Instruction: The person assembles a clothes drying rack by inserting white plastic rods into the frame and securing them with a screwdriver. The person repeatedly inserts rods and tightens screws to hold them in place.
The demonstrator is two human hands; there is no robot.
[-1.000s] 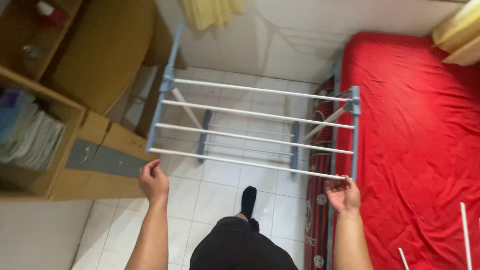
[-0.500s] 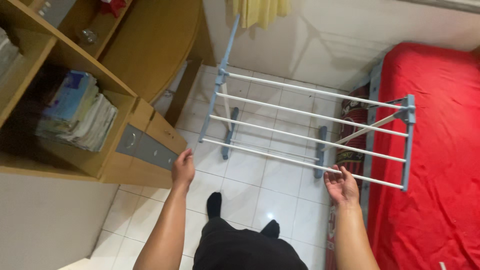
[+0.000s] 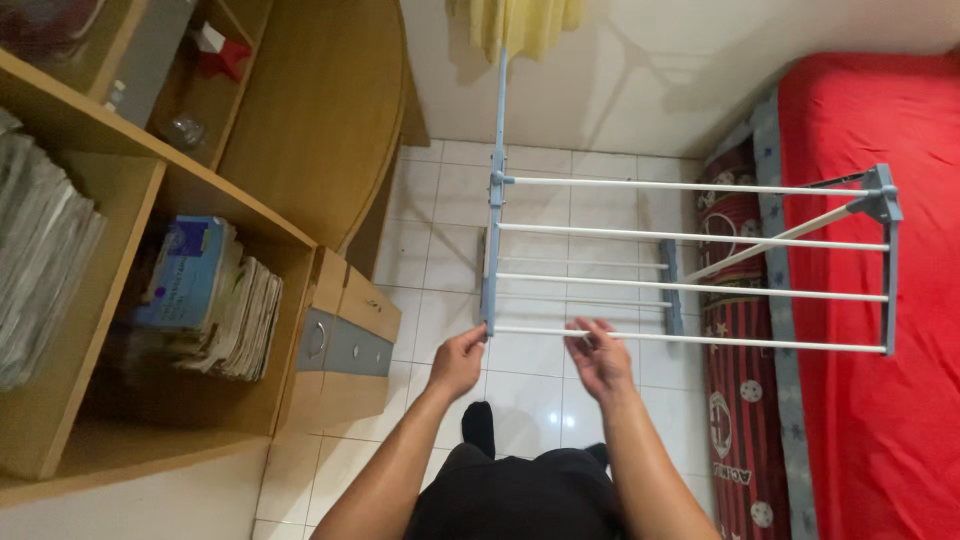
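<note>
Left hand (image 3: 458, 362) closes its grip on the drying rack (image 3: 690, 265) corner; right hand (image 3: 600, 358), open, has slid from the far end toward the middle.

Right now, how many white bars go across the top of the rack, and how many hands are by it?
Top white bars: 4
Hands: 2, left hand and right hand
Total: 6

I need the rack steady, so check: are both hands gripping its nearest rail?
No. The left hand grips the rack at the near corner, while the right hand is open just under the nearest rail.
</note>
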